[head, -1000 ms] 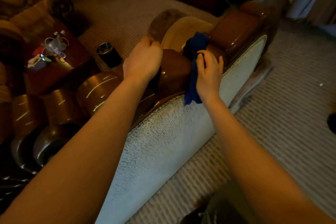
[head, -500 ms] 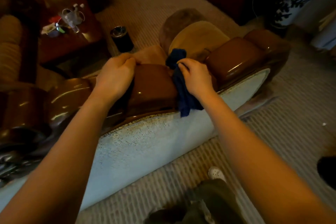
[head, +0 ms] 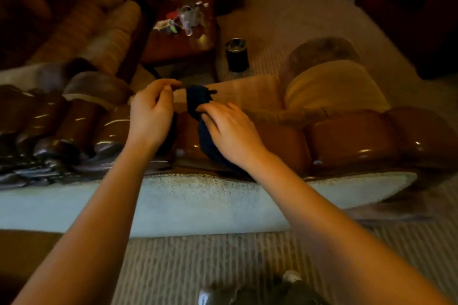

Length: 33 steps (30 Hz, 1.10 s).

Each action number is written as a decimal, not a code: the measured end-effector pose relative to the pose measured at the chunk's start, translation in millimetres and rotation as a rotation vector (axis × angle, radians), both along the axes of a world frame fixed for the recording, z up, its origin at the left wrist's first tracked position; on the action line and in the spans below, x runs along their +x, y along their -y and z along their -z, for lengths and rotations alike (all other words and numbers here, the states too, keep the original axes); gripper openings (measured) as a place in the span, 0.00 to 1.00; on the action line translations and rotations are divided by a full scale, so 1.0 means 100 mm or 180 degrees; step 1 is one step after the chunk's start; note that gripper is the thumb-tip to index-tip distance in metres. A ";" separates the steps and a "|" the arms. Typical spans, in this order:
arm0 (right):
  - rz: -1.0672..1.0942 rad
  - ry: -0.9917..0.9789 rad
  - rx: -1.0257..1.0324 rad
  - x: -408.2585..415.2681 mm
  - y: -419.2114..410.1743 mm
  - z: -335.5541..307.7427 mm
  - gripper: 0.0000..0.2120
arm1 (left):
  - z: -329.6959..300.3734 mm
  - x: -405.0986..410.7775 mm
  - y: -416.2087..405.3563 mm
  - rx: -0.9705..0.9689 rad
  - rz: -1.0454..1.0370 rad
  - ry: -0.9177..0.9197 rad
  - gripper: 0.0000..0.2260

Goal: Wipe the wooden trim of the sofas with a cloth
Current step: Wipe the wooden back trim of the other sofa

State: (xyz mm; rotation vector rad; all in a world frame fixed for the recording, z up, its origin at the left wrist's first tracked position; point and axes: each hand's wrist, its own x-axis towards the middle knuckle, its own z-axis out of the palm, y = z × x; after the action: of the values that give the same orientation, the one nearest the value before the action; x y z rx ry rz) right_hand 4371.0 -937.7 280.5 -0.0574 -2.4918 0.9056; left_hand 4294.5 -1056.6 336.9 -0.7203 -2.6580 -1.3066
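1. The dark blue cloth [head: 201, 116] lies draped over the glossy wooden trim [head: 347, 138] along the sofa's back, between the two hands; it hangs limp and folds on itself, so it looks light and soft.
2. The right hand [head: 231, 132] lies on the cloth with fingers spread nearly straight, pressing it flat against the wood rather than curling round it.
3. The left hand [head: 151, 112] hovers just beside the cloth's upper end, fingers curled, thumb and forefinger close together; whether they pinch a corner I cannot tell.
4. The trim is rounded, hard and shiny, probably slick, so the cloth would likely slide easily.
5. Best hold, I judge: bunch the cloth under the palm, keeping loose ends gathered.
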 end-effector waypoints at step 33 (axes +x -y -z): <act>0.0149 0.1806 -0.0286 -1.38 0.94 -0.59 0.24 | -0.54 -0.71 1.24 0.0899 0.0010 0.0800 0.15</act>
State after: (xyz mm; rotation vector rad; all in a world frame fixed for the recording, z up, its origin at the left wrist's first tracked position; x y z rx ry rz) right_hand 4232.9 -1031.5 339.3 -0.4591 -2.9412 1.1000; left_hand 4223.1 -1180.1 391.4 -0.5546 -2.5659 -1.8341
